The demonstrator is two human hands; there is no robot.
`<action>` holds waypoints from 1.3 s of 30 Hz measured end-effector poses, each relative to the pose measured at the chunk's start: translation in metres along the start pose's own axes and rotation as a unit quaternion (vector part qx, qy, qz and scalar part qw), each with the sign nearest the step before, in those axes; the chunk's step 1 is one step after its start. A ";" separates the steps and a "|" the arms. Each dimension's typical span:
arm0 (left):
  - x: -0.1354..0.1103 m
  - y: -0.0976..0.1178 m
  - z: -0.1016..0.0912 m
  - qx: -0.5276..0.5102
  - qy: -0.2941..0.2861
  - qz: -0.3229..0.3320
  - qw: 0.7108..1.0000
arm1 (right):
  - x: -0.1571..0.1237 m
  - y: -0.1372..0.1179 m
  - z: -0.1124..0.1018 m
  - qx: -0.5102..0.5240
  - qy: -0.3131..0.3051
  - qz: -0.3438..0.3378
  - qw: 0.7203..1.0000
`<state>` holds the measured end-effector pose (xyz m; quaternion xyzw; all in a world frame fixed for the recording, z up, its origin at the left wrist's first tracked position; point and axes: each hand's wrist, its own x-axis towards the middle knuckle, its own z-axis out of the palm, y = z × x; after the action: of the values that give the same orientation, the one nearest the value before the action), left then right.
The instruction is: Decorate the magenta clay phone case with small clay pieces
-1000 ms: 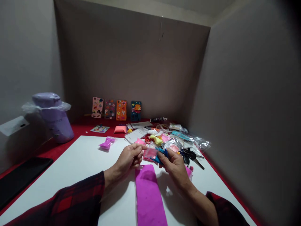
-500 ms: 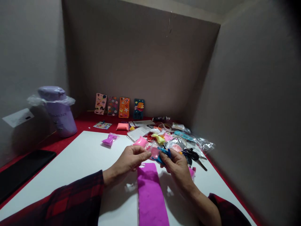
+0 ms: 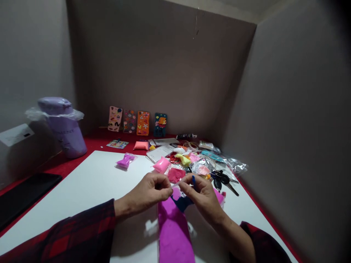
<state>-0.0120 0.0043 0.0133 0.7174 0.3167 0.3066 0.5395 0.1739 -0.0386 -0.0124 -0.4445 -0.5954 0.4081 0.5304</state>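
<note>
Both hands mid-frame, close together over a long flat magenta strip with a clay-like surface [image 3: 177, 235], which runs down to the bottom edge.

Left hand [image 3: 148, 191]: fingers curled, thumb and index pinched nearly together on the edge of a thin clear plastic film [image 3: 175, 185]. Right hand [image 3: 204, 199]: half-curled, thumb against fingers, gripping a crumpled dark-blue piece of soft-looking material [image 3: 182, 202]; a blue bit pokes up between the fingers. Blue piece sits centre frame, hanging in front of the strip's upper end. Can't tell if it touches the strip, or exactly how blue and film join.

Handling, my read: blue piece very light, floppy, probably tacky; film slippery and easy to tear. Fingertip pinch on the film's edges beats squeezing the blue. Strip looks soft on top, would dent under a thumb; take it by the long side edges.

Nearby: flat crimson packet [image 3: 176, 175] just above the hands, puffy bright-pink packet [image 3: 161, 165] up-left of it, black-handled metal scissors [image 3: 221, 178] right of centre. Twisted purple packet [image 3: 125, 160] lies left of centre on the white board [image 3: 93, 197]. Lilac plastic-wrapped tumbler [image 3: 65, 137] stands at left.
</note>
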 end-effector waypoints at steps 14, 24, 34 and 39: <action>0.000 -0.001 0.001 -0.077 0.043 -0.040 0.995 | 0.001 -0.001 0.000 0.013 -0.003 0.001 1.000; 0.000 -0.006 0.005 -0.121 0.036 -0.075 0.989 | 0.001 -0.001 0.001 0.034 0.004 0.011 0.999; 0.000 -0.015 0.008 -0.158 0.044 -0.082 0.983 | 0.001 0.002 0.002 0.026 -0.029 0.021 0.999; 0.002 -0.011 0.003 -0.155 0.058 -0.079 0.983 | 0.001 -0.002 0.003 0.042 -0.004 0.026 0.999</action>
<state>-0.0100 0.0068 0.0027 0.5789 0.3517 0.3496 0.6473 0.1712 -0.0380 -0.0108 -0.4361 -0.5679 0.4480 0.5354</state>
